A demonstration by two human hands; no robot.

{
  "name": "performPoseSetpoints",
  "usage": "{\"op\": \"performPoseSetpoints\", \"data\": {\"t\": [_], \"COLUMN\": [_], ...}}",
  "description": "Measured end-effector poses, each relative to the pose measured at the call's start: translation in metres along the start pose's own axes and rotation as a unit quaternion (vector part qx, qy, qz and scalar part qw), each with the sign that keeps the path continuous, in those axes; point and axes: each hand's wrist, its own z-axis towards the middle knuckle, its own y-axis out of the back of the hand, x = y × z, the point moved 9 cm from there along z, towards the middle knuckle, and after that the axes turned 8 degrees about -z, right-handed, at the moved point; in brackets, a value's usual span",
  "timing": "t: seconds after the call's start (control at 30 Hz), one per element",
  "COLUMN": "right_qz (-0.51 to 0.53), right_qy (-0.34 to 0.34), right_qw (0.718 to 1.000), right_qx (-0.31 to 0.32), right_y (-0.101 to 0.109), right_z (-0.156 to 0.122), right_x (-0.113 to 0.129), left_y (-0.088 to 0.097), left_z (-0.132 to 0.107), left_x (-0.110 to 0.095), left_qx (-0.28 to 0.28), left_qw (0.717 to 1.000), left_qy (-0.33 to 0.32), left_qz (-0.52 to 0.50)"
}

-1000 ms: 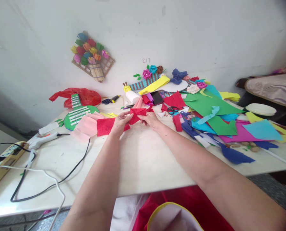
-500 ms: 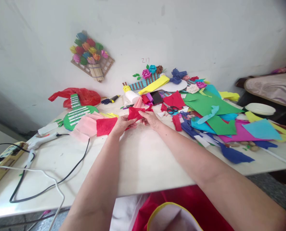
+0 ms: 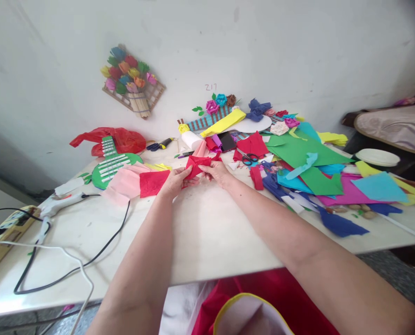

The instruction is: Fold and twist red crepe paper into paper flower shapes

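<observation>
Above the middle of the table, a folded piece of red crepe paper (image 3: 197, 164) is pinched between my two hands. My left hand (image 3: 177, 180) is closed on its lower left part, thumb on top. On the right side, my right hand (image 3: 216, 173) grips the paper between thumb and fingers; some fingertips are hidden behind it. A flat red crepe paper piece (image 3: 153, 183) lies just left of my left hand, partly over pale pink crepe paper (image 3: 123, 183). Black-handled scissors (image 3: 249, 158) rest on red paper (image 3: 256, 143) to the right of my hands.
At left are a green guitar-shaped craft (image 3: 115, 168), a glue gun (image 3: 63, 204) with its black cord, and a power strip (image 3: 8, 237). Coloured paper sheets (image 3: 319, 153) are heaped at right beside a white lid (image 3: 378, 157). Utility scissors (image 3: 160, 144) lie near the wall.
My right thumb and fingers have shifted slightly left and down across the red paper. The paper's folds look different, with more of its surface showing above my hands.
</observation>
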Motion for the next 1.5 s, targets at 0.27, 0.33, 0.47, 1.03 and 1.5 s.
{"op": "performPoseSetpoints", "data": {"t": [0.27,0.33,0.47,1.03,1.5], "right_qz": [-0.003,-0.012,-0.023,0.003,0.020], "right_qy": [0.000,0.001,0.001,-0.011,-0.034], "right_qw": [1.000,1.000,1.000,1.000,0.998], "right_qx": [0.005,0.011,0.015,0.009,0.044], "right_y": [-0.001,-0.001,-0.001,0.002,-0.007], "right_z": [0.000,-0.001,-0.001,-0.003,-0.004], "right_x": [-0.001,-0.001,-0.002,0.000,-0.004], "left_y": [-0.002,0.000,0.000,0.004,0.000], "left_z": [-0.002,-0.001,0.000,0.001,0.000], "left_x": [-0.003,-0.005,-0.006,-0.004,-0.004], "left_qx": [-0.001,-0.005,-0.006,-0.004,0.019], "left_qw": [1.000,0.999,0.998,0.998,0.998], "left_qy": [-0.019,-0.033,-0.035,-0.033,-0.038], "left_qz": [0.016,0.030,0.048,0.054,0.055]}}
